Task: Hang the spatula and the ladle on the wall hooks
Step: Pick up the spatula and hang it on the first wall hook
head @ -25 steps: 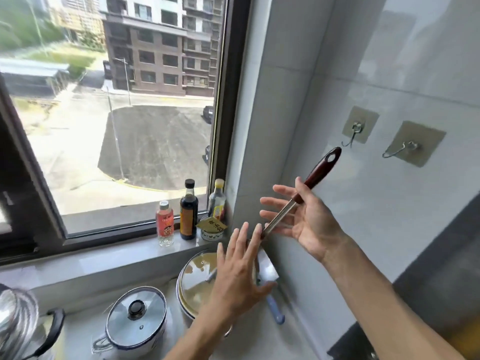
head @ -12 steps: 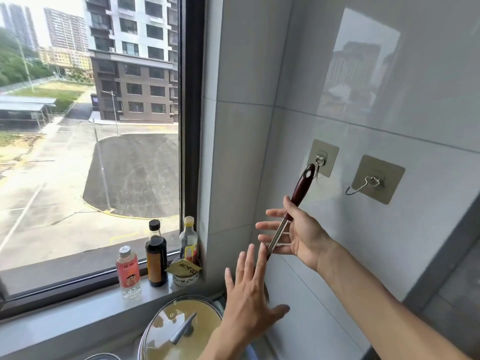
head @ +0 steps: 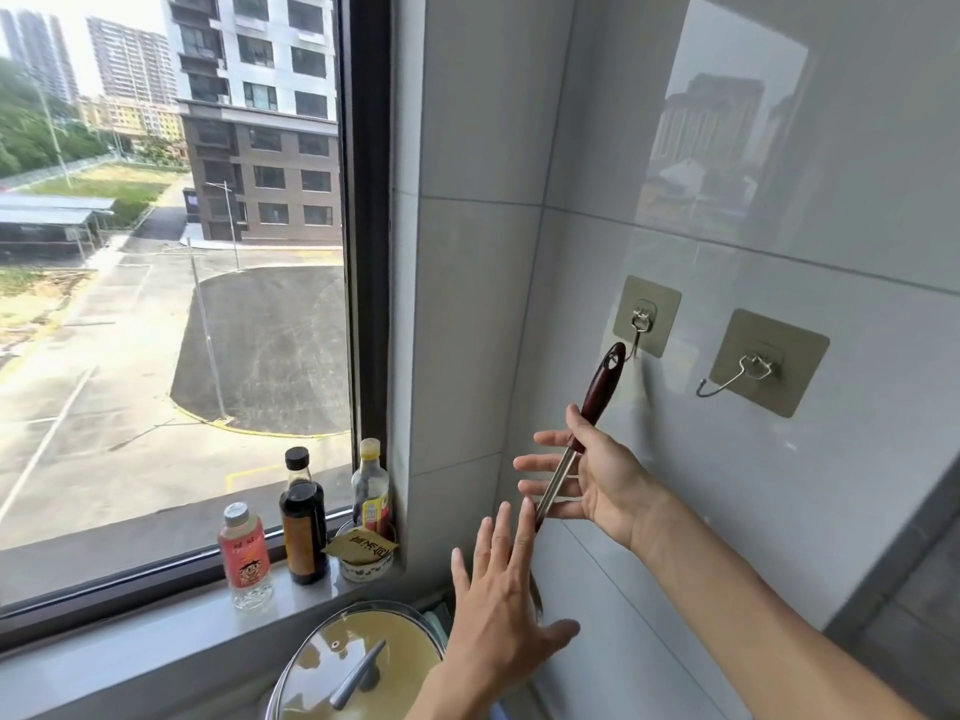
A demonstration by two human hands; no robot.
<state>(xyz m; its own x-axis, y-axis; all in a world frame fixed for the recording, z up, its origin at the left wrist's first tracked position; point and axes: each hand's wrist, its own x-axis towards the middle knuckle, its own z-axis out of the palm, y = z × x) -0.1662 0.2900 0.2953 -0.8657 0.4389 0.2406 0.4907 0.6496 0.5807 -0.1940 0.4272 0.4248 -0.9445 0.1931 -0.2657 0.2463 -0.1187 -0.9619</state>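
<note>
My right hand (head: 597, 475) pinches a utensil (head: 592, 407) with a dark red handle and a steel shaft; its head is hidden behind my left hand, so I cannot tell whether it is the spatula or the ladle. The hole at the handle's tip touches the left wall hook (head: 641, 324). The right wall hook (head: 748, 371) on its square pad hangs bare. My left hand (head: 504, 610) is held flat below the shaft, fingers spread, holding nothing.
On the window sill (head: 156, 646) stand a small clear bottle (head: 245, 558), a dark sauce bottle (head: 303, 522), a yellow-capped bottle (head: 370, 485) and a small lidded bowl (head: 361, 558). A pot with a glass lid (head: 358, 662) sits below my left hand.
My right hand has carried the utensil's handle tip up and right to the left hook. The view has swung upward, so the lower pots have left the frame.
</note>
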